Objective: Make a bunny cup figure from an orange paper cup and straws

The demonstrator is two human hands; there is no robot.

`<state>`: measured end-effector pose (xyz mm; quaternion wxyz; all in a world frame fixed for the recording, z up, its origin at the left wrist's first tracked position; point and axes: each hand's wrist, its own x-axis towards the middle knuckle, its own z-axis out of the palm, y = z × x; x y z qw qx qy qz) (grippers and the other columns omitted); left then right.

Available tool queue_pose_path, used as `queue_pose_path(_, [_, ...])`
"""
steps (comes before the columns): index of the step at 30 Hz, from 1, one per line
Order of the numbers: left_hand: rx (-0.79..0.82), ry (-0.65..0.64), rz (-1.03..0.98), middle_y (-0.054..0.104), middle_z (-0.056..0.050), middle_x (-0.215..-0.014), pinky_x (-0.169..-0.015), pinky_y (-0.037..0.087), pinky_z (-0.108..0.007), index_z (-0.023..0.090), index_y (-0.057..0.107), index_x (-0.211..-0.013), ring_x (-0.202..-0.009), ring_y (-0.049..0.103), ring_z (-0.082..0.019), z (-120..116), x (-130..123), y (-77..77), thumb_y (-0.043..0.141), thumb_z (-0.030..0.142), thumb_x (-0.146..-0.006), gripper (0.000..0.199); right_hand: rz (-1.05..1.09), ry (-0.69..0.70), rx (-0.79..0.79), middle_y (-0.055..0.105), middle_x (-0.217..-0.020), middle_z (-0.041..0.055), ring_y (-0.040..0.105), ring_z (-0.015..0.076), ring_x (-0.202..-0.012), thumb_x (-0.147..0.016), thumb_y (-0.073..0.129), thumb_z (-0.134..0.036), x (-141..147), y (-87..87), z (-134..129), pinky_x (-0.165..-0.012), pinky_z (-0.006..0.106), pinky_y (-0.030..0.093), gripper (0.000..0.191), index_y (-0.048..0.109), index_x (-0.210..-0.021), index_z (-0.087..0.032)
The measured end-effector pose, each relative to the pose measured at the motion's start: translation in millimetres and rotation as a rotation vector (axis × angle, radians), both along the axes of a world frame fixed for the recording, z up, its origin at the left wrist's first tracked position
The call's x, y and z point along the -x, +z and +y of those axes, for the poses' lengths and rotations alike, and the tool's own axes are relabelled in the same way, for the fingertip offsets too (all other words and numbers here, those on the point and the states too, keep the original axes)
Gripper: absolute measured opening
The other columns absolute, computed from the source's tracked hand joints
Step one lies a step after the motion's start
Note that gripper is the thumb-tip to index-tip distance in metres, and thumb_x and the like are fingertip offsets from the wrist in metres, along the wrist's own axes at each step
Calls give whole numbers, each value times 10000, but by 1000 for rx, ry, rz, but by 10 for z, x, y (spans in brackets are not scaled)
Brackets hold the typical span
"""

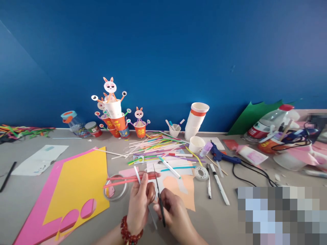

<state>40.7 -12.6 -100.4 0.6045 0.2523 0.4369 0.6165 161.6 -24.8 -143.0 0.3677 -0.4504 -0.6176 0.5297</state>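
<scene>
My left hand (pixel 139 204), with a red bead bracelet (pixel 130 231) on its wrist, pinches several red sticks (pixel 119 183) that point left over a roll of clear tape (pixel 124 187). A white stick (pixel 137 174) also passes through its fingers and slants down toward me. My right hand (pixel 173 209) is closed around the black handles of a pair of scissors (pixel 160 204). The scissor blades point up and away from me, right beside the ends of the red sticks. Whether the blades touch the sticks I cannot tell.
Yellow (pixel 84 177) and pink paper (pixel 41 200) lie at the left. Colored sticks (pixel 155 144) are spread ahead, with rabbit-decorated cups (pixel 119 120) behind. Stacked white cups (pixel 195 122), a blue glue gun (pixel 222 156), markers (pixel 219 185) and a plastic bottle (pixel 265 124) are at the right.
</scene>
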Motion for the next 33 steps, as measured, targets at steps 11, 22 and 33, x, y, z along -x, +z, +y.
queue_pose_path(11, [28,-20,-35,229,115,-459,-405,221,-157,124,657,-865,-423,163,-39,-39,-35,12,634,541,-857,418,-18,-32,-17,394,-528,-69,349,111,-503,-785,643,-601,-21,23,34,-480,232,244,482,354,-667,-235])
queue_pose_path(22, [-45,-29,61,224,115,-433,-411,135,-186,120,670,-869,-401,154,-34,17,51,14,568,542,-900,435,-427,-192,-99,469,-574,-49,441,139,-526,-814,647,-455,-390,163,275,-516,237,303,283,503,-750,-220])
queue_pose_path(33, [-61,-885,133,501,26,-461,-370,146,-217,171,536,-676,-340,261,-39,-99,51,67,655,570,-798,434,-1211,66,-101,721,-948,91,673,269,-907,-819,633,-244,-495,494,310,-614,285,388,142,670,-954,-217])
